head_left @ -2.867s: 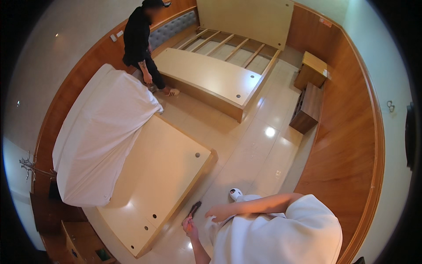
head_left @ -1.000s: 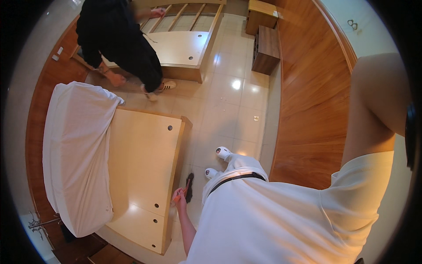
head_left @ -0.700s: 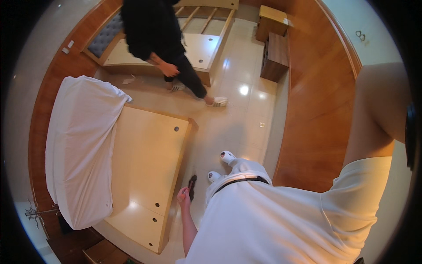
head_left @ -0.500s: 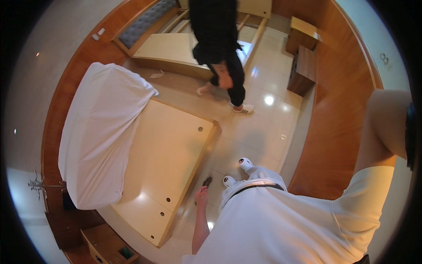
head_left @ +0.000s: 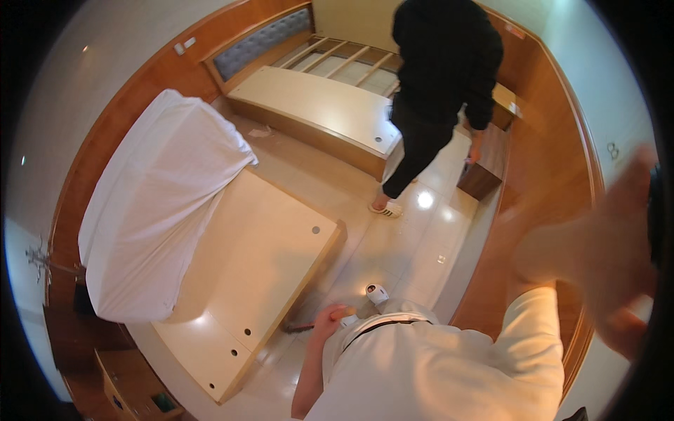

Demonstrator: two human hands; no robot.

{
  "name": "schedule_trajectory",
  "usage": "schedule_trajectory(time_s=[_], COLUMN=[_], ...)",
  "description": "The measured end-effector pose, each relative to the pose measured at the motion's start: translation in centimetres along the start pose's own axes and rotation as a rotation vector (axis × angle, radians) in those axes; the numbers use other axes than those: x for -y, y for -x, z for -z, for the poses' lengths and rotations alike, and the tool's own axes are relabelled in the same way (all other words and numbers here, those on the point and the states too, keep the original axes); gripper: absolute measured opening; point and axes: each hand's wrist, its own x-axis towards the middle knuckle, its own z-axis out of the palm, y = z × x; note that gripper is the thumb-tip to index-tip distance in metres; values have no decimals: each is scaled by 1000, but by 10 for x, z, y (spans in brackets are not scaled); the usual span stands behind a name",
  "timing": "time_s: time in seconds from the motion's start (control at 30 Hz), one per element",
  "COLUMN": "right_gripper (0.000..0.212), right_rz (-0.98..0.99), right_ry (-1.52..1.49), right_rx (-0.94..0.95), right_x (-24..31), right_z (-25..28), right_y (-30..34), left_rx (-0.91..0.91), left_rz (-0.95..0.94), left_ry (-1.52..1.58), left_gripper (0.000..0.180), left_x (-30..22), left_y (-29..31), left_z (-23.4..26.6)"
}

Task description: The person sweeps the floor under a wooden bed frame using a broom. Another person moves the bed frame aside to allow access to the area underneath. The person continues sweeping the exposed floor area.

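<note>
My left hand (head_left: 325,321) hangs low beside the near bed base, its fingers wrapped round a tool with a tan handle (head_left: 345,312). The tool's thin dark-reddish part (head_left: 300,328) sticks out on the other side of the fist; its exact kind is not clear. Raised at the right edge, my right hand (head_left: 621,281) is large, close and smeared by motion, so its fingers cannot be read. The pale wooden bed base (head_left: 260,238) lies just left of my left hand, with several round holes along its edge. A white sheet (head_left: 158,210) drapes over its headboard end.
A person in black (head_left: 446,77) stands at the far side, beside a second bed frame (head_left: 309,105) with bare slats and a grey padded headboard (head_left: 263,43). Wooden cabinets (head_left: 484,165) line the right wall. A nightstand (head_left: 133,386) stands at lower left.
The person in black has moved right. In my left hand, the tool has swung from pointing ahead to lying crosswise. My right arm has bent, bringing its blurred hand into view.
</note>
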Motion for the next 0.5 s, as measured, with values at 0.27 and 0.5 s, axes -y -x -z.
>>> schedule_trajectory(time_s=[0.27, 0.5], right_gripper=[33, 38], right_rz=[-799, -744], right_ry=[-943, -1184], right_rx=[883, 858], right_x=[-2, 6], right_z=[-120, -75], right_y=[165, 179], left_rx=[700, 1139], left_rz=[-59, 7], left_ry=[96, 170], left_gripper=[27, 33], left_x=[-237, -249], left_y=[-101, -134], left_z=[-9, -49])
